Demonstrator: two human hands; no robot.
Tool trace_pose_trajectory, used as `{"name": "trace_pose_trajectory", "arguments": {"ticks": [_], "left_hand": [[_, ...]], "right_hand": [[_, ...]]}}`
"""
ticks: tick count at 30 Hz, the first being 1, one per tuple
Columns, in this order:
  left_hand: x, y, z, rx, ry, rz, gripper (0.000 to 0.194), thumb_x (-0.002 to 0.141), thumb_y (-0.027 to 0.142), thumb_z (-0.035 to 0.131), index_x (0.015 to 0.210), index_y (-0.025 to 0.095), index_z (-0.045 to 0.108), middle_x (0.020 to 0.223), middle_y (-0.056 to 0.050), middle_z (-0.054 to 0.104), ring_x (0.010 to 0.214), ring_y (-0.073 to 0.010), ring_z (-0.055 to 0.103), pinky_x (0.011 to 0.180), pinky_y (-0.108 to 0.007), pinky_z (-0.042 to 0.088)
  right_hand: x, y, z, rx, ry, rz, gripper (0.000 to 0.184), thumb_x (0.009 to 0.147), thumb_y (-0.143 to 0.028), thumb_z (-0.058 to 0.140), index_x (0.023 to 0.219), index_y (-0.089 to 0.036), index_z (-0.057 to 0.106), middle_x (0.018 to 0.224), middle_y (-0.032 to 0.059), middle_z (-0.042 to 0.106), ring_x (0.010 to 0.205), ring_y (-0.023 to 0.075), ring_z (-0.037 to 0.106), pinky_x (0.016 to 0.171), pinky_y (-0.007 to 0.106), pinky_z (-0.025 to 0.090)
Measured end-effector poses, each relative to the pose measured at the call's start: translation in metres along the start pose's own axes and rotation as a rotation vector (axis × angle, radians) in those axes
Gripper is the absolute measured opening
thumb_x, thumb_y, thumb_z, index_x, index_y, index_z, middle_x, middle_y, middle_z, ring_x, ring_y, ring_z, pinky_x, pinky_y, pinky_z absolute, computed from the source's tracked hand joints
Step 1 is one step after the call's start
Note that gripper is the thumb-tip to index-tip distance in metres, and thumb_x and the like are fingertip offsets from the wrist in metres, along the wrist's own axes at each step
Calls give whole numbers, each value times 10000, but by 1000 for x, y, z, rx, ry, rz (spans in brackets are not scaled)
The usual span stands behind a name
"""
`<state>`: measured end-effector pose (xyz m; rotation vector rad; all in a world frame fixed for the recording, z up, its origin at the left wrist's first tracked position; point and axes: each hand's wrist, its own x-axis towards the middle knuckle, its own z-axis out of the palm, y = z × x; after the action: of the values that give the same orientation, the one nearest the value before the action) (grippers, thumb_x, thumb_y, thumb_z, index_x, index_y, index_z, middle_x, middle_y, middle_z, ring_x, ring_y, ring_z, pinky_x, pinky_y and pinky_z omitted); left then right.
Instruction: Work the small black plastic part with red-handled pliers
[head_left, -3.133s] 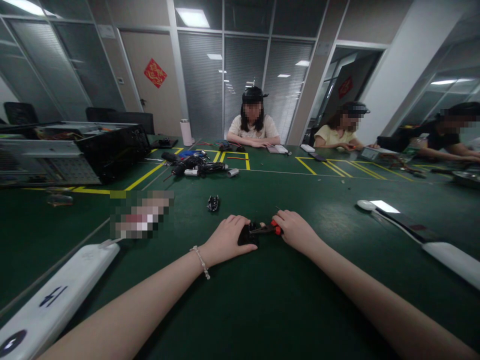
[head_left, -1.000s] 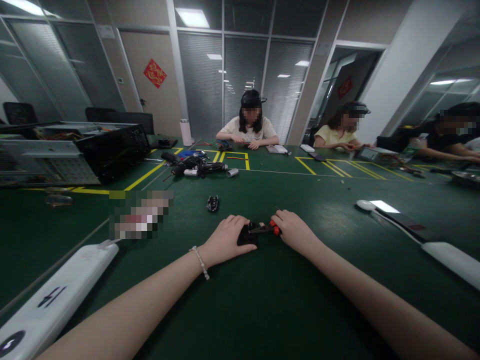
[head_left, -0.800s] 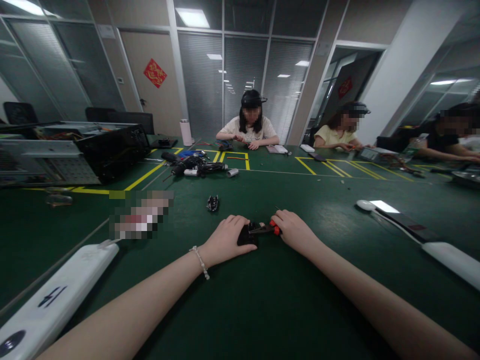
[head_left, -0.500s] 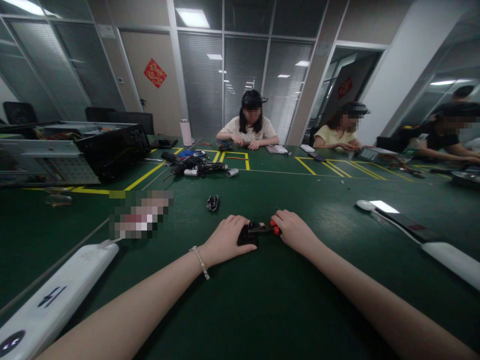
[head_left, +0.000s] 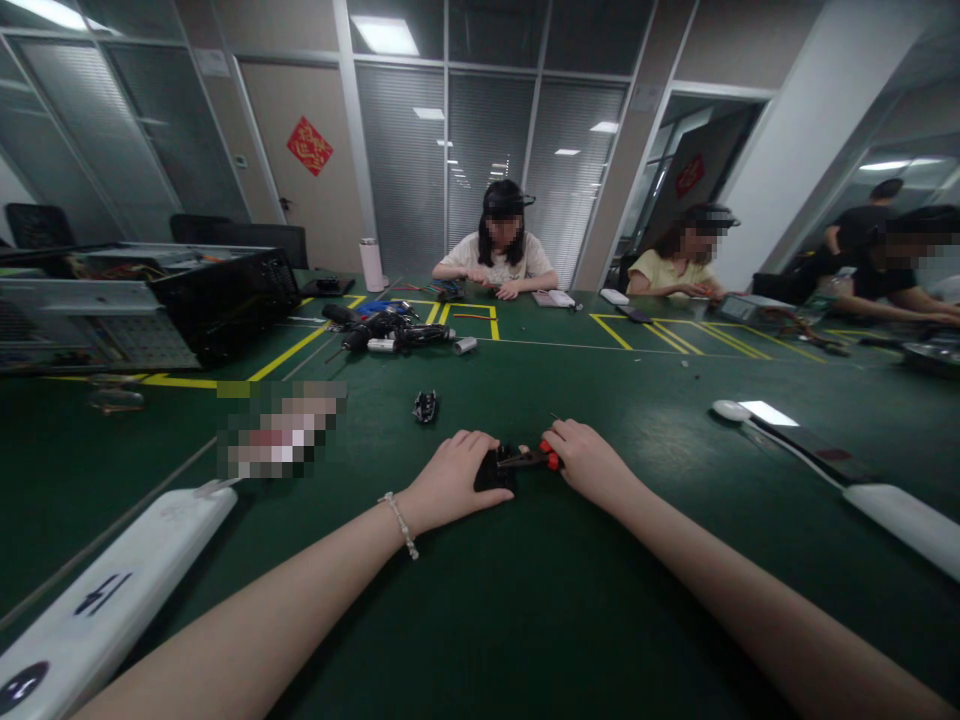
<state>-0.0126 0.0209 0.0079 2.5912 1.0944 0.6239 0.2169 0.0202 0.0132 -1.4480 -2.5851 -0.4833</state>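
My left hand [head_left: 454, 480] is closed around a small black part [head_left: 491, 475], pressing it on the green table, thumb along the near side. From the right, my right hand [head_left: 589, 462] grips the red handles of a pair of pliers [head_left: 534, 458]. Their dark jaws point left and reach the black part's right end, where a small copper-coloured bit shows. Whether the jaws are closed on it I cannot tell. Beyond my left hand a small black-and-silver piece [head_left: 425, 406] lies on the table.
A heap of cables and tools [head_left: 390, 328] lies farther back, left of the middle. An opened computer case [head_left: 150, 305] stands at the far left. White power banks [head_left: 127, 590] flank my arms, each beside a phone. Several people sit across the table.
Both my hands stay almost still; the pliers' jaws tilt very slightly at the black part. At the far right, a person in the background has moved.
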Motion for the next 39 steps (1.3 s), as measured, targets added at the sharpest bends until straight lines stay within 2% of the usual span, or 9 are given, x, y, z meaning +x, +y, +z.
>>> {"name": "trace_pose_trajectory", "arguments": {"ticks": [22,39], "left_hand": [[0,-1,-1,-4,-5,-1,542,703,560,554,1099,205,449,1085,-56,507,990,-238,463,828,-372,391],[0,0,-2,-3,-4,-1,533,707,538,566,1100,196,453,1085,-70,511,987,-249,470,822,-379,395]], "right_hand": [[0,1,5,-32,8,12,281,682,-47,479,934,-125,574,938,102,565,836,204,510,737,327,417],[0,0,2,-8,-10,16,340,644,-21,508,959,-130,573,958,99,570,866,209,523,760,344,428]]}}
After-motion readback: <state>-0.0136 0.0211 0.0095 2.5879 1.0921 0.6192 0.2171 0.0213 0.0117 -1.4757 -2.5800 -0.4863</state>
